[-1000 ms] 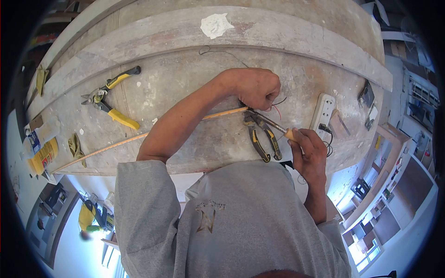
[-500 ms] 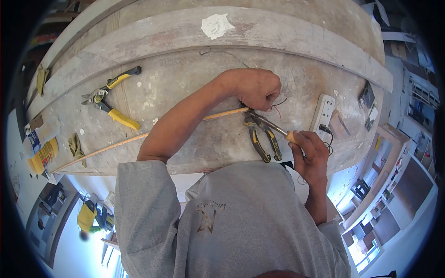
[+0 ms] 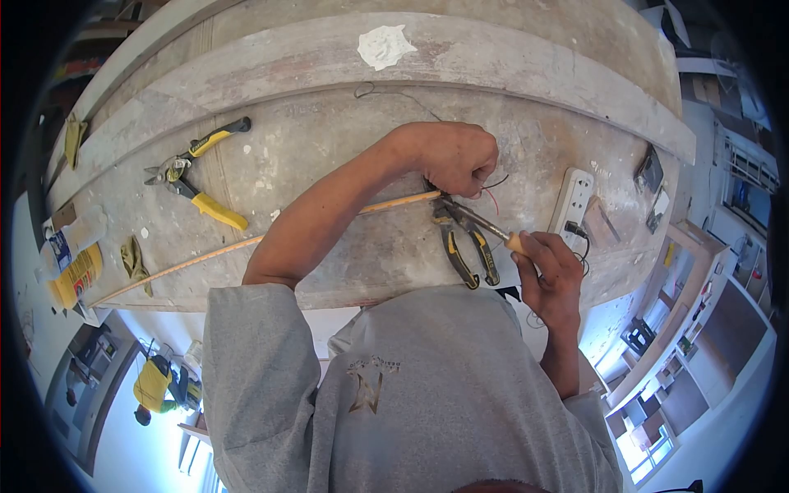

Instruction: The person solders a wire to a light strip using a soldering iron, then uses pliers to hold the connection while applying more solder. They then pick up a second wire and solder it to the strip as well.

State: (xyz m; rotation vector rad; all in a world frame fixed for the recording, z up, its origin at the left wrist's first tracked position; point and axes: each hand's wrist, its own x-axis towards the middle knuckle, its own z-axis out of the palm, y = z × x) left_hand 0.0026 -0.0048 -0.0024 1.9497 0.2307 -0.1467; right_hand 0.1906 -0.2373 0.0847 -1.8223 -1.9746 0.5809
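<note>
My left hand (image 3: 462,158) is closed over the right end of a long thin orange strip (image 3: 246,243), and dark and red wire ends stick out beside its fingers. What exactly it pinches is hidden under the fingers. My right hand (image 3: 551,275) grips the pale handle of a soldering iron (image 3: 491,227), whose metal shaft points up and left to the strip's end below my left hand. Under the shaft, pliers with black and yellow handles (image 3: 462,256) lie on the worn table (image 3: 329,123).
Yellow-handled snips (image 3: 197,177) lie at the left. A bottle (image 3: 74,242) and a yellow container (image 3: 78,275) stand at the far left edge. A white power strip (image 3: 573,201) with a plug is at the right. A person in yellow (image 3: 154,384) is at lower left.
My hands and the soldering iron look almost unmoved. The person in yellow at lower left has shifted slightly.
</note>
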